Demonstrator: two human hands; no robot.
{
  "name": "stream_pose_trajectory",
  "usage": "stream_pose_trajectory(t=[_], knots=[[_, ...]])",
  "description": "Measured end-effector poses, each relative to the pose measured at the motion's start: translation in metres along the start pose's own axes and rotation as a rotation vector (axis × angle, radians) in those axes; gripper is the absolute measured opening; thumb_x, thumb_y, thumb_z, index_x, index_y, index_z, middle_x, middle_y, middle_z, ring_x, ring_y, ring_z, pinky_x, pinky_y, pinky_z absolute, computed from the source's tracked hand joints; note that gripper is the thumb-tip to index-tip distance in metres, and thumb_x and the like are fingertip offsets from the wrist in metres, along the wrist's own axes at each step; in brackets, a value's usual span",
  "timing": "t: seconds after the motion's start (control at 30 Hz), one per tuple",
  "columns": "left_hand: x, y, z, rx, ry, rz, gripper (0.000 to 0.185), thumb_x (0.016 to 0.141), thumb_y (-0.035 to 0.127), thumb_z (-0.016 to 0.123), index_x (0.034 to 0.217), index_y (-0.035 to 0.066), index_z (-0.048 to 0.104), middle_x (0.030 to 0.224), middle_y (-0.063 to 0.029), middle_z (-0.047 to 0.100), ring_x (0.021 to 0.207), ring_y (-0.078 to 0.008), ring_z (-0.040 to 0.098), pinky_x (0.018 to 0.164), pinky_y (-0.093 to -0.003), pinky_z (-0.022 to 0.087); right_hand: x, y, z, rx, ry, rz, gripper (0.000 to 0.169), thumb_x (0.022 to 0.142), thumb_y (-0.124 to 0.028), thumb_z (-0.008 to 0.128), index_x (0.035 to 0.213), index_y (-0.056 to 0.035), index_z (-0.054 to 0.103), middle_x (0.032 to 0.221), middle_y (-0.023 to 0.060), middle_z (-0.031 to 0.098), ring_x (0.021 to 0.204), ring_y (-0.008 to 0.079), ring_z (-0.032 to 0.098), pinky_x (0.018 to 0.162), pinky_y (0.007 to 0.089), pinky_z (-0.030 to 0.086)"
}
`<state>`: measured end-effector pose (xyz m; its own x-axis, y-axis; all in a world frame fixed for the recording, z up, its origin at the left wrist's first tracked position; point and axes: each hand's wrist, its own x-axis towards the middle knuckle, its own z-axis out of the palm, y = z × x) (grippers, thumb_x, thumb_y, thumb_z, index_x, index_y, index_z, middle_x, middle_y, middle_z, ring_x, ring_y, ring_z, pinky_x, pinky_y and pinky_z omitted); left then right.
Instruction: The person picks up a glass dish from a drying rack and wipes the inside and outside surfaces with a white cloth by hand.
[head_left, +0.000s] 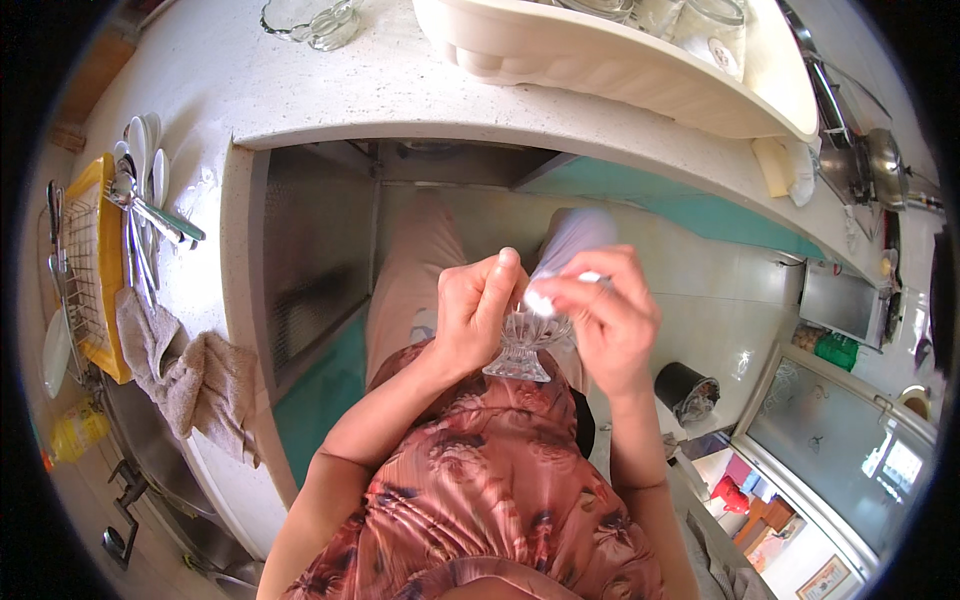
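Observation:
My left hand (472, 307) grips a clear footed glass dish (521, 360) at its side, thumb raised along the rim. The dish has ribbed sides and a flared base, and it is held in front of my torso, above my lap. Between the fingertips of my right hand (619, 322) is a small white wad (538, 298), perhaps tissue or cloth; it is blurred. The wad sits at the upper edge of the dish, and I cannot tell whether it touches the glass. My fingers hide part of the bowl.
A cream plastic basin (600, 75) with glassware stands on the white speckled counter (337, 94), near a scalloped glass bowl (315, 22). Leftward lie spoons and other cutlery (146, 195), a grey-brown towel (195, 367), a yellow-rimmed wire rack (97, 262) and a sink (161, 457). A black bin (679, 386) stands on the floor.

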<state>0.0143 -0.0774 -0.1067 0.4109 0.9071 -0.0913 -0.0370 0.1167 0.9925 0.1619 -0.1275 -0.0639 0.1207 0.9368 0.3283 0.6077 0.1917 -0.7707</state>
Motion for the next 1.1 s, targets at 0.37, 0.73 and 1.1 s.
stream_pose_trajectory(t=[0.37, 0.73, 1.1], knots=[[0.004, -0.005, -0.007, -0.169, -0.066, 0.054, 0.05, 0.102, 0.029, 0.039, 0.062, 0.002, 0.053, 0.054, -0.0002, 0.049, 0.047, -0.0067, 0.04, 0.044, -0.0242, 0.031, 0.002, 0.008, -0.009, 0.36, -0.015, 0.298, 0.013, 0.082, -0.004, 0.067, 0.095, -0.0016, 0.069, 0.097, 0.0069, 0.062, 0.088, 0.0154, 0.059, 0.076, 0.0268, 0.049], [0.021, -0.033, -0.013, -0.494, -0.211, -0.184, 0.055, 0.1, 0.047, 0.034, 0.076, 0.004, 0.06, 0.07, -0.0052, 0.057, 0.063, -0.012, 0.051, 0.059, -0.0246, 0.039, -0.038, -0.004, 0.003, 0.708, 0.0, 0.639, 0.04, 0.081, -0.017, 0.075, 0.11, 0.0065, 0.06, 0.098, 0.0079, 0.064, 0.084, 0.013, 0.062, 0.075, 0.0249, 0.049], [0.007, -0.015, 0.011, -1.025, 0.012, -0.524, 0.052, 0.095, 0.053, 0.04, 0.111, 0.007, 0.055, 0.103, -0.0114, 0.062, 0.097, -0.0266, 0.059, 0.085, -0.0422, 0.049, -0.037, -0.02, 0.028, -0.115, 0.157, -0.132, 0.035, 0.07, 0.002, 0.074, 0.105, -0.0023, 0.068, 0.097, 0.0123, 0.064, 0.08, 0.0245, 0.064, 0.068, 0.032, 0.053]])
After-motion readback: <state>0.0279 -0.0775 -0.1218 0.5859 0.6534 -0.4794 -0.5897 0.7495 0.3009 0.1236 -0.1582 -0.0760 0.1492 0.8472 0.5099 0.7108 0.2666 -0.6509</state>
